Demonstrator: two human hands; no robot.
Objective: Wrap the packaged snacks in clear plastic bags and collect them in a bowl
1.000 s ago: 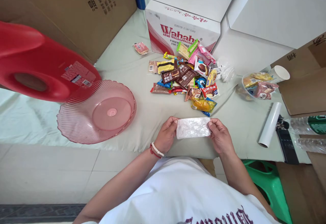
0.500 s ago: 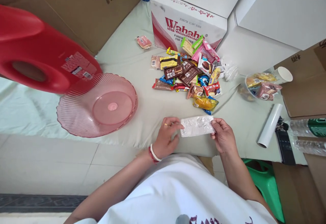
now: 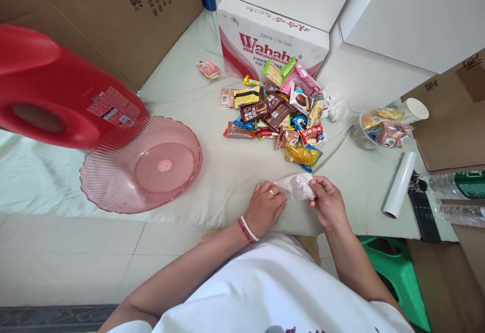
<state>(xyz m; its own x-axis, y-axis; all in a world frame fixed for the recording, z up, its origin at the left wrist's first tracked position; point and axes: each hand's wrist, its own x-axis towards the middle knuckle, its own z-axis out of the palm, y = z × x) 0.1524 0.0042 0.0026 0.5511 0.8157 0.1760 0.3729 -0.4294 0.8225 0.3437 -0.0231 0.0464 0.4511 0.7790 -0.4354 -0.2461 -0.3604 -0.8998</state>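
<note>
A folded, crinkled, whitish see-through plastic bag [image 3: 297, 187] is held low over the near edge of the table. My right hand [image 3: 329, 202] pinches its right end between thumb and fingers. At the other end, my left hand [image 3: 266, 205] has its fingers curled over the plastic, hiding that end and the thumb. Just beyond the bag lies a heap of wrapped snacks [image 3: 275, 113], with a yellow-wrapped one [image 3: 303, 155] closest to my hands.
To the left, a pink ribbed bowl [image 3: 151, 169] stands by a large red jug [image 3: 76, 90]. A Wahaha carton [image 3: 275, 40] backs the heap. On the right are a tub of snacks [image 3: 361, 133], a paper cup [image 3: 417, 111], a white roll [image 3: 399, 185] and plastic bottles [image 3: 460, 215].
My left hand has moved right and closed over the left end of the plastic bag, which now looks bent and more crumpled. My right hand keeps its pinch. The view has shifted slightly.
</note>
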